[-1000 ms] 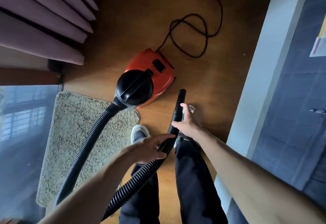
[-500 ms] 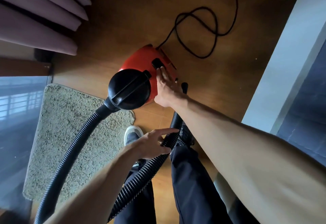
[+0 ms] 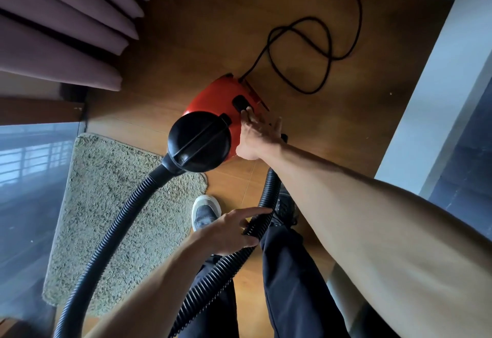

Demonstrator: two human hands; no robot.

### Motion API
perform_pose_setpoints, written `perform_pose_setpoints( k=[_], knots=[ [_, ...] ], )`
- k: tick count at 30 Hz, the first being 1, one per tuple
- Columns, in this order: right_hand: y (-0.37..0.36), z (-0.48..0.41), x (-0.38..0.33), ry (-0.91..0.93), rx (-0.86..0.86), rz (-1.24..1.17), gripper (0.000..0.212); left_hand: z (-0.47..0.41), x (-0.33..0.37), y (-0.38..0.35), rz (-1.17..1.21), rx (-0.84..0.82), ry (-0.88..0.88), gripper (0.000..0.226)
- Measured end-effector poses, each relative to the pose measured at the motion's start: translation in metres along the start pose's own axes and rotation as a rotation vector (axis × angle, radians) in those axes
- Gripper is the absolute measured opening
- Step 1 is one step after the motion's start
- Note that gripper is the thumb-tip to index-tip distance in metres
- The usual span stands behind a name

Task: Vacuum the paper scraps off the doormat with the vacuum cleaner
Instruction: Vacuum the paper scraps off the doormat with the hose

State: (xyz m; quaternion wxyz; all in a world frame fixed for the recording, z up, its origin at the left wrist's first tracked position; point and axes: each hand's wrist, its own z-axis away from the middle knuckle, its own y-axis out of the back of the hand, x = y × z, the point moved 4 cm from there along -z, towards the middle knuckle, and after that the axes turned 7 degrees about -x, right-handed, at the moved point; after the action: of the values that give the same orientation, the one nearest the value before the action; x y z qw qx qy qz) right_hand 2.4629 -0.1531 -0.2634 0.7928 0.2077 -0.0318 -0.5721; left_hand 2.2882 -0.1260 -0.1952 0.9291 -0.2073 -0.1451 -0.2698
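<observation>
A red vacuum cleaner (image 3: 217, 98) with a black domed front (image 3: 199, 141) stands on the wooden floor. Its black ribbed hose (image 3: 119, 217) loops down across the beige shaggy doormat (image 3: 106, 204) and back up between my legs. My left hand (image 3: 229, 232) grips the hose near its free end. My right hand (image 3: 258, 135) reaches forward with fingers spread, fingertips touching the black switch (image 3: 239, 103) on the red body. I make out no paper scraps on the mat.
The black power cord (image 3: 300, 58) lies in loops on the floor beyond the vacuum. Purple curtains (image 3: 61, 26) hang at the upper left, a glass door (image 3: 24, 191) at the left, a white door frame (image 3: 436, 84) at the right. My shoes (image 3: 205, 212) stand beside the mat.
My right hand let go of the hose end and reached forward onto the vacuum's switch. My left hand kept its hold on the hose.
</observation>
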Motion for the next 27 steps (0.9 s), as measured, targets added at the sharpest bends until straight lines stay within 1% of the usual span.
perform_pose_setpoints(
  k=[3, 4, 6, 8, 9, 12, 14, 17, 18, 21, 24, 27],
  knots=[
    [-0.002, 0.001, 0.002, 0.025, -0.051, -0.071, 0.09, 0.007, 0.004, -0.001, -0.007, 0.004, -0.002, 0.071],
    [-0.004, 0.001, 0.005, 0.05, -0.037, -0.114, 0.091, 0.007, 0.005, -0.001, -0.011, 0.013, -0.002, 0.071],
    [-0.011, 0.005, 0.015, 0.097, 0.07, -0.235, 0.091, 0.008, 0.004, 0.0, -0.01, 0.024, 0.0, 0.072],
    [-0.023, 0.013, 0.032, 0.078, 0.161, -0.359, 0.09, 0.006, 0.004, -0.002, -0.002, 0.033, -0.011, 0.073],
    [-0.032, 0.019, 0.041, 0.049, 0.158, -0.418, 0.089, 0.006, 0.004, -0.002, -0.002, 0.036, -0.016, 0.074],
    [-0.07, 0.036, 0.069, -0.06, 0.064, -0.538, 0.082, 0.003, 0.005, -0.003, -0.008, 0.054, -0.021, 0.073],
    [-0.095, 0.042, 0.083, -0.097, 0.023, -0.625, 0.077, 0.0, 0.005, -0.003, -0.014, 0.06, -0.021, 0.072],
    [-0.113, 0.052, 0.092, -0.089, -0.011, -0.918, 0.075, -0.004, 0.007, -0.005, -0.039, 0.078, -0.01, 0.071],
    [-0.116, 0.054, 0.093, -0.077, -0.018, -0.98, 0.072, -0.006, 0.006, -0.005, -0.042, 0.09, -0.006, 0.071],
    [-0.124, 0.062, 0.1, -0.015, -0.028, -1.062, 0.067, -0.014, 0.005, -0.009, -0.042, 0.091, -0.003, 0.073],
    [-0.13, 0.066, 0.11, -0.004, -0.036, -1.121, 0.066, -0.022, 0.005, -0.014, -0.027, 0.059, -0.026, 0.075],
    [-0.135, 0.066, 0.121, -0.002, -0.04, -1.176, 0.068, -0.026, 0.009, -0.02, -0.113, 0.042, -0.034, 0.071]
  ],
)
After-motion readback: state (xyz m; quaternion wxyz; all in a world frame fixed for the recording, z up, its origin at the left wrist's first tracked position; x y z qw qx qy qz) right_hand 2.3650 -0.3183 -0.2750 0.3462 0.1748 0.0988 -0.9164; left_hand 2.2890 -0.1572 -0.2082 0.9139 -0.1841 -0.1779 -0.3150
